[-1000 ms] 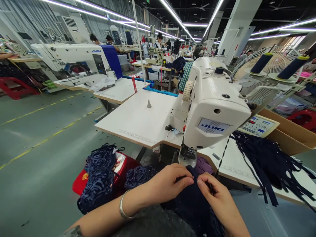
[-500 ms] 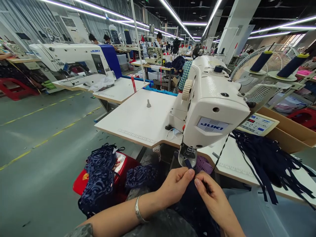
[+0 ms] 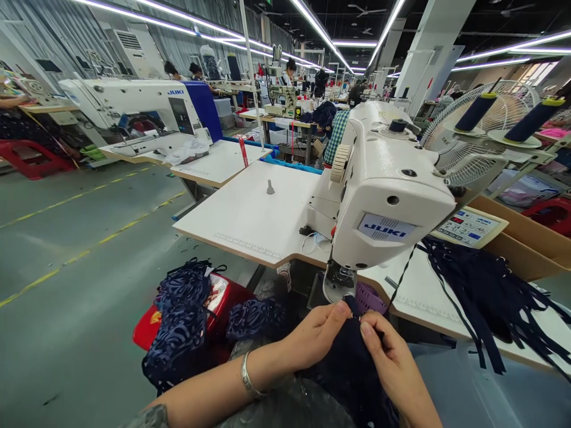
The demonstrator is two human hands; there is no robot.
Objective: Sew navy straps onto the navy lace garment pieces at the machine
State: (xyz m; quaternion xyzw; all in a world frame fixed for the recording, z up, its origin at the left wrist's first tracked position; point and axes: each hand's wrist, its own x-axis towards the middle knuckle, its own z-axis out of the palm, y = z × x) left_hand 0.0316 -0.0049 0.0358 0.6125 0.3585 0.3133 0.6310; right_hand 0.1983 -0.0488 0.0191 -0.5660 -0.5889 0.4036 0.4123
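Navy fabric [image 3: 345, 362] hangs in the head view below the needle area of the white JUKI sewing machine [image 3: 392, 196]. The left hand [image 3: 319, 333] and right hand [image 3: 392, 356] pinch its upper edge, thumbs close together. Patterned navy cloth [image 3: 178, 333] drapes over a red stool [image 3: 145, 333].

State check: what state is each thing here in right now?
Left hand: pinching navy fabric.
Right hand: pinching navy fabric.
Navy fabric: held, draping downward.
JUKI control panel: red digits lit.
Thread cones: wound, mounted.
Cardboard box: open-topped.
Navy strips: heaped, ends hanging.
Ceiling lights: on.
Fan: spinning or not, unclear.
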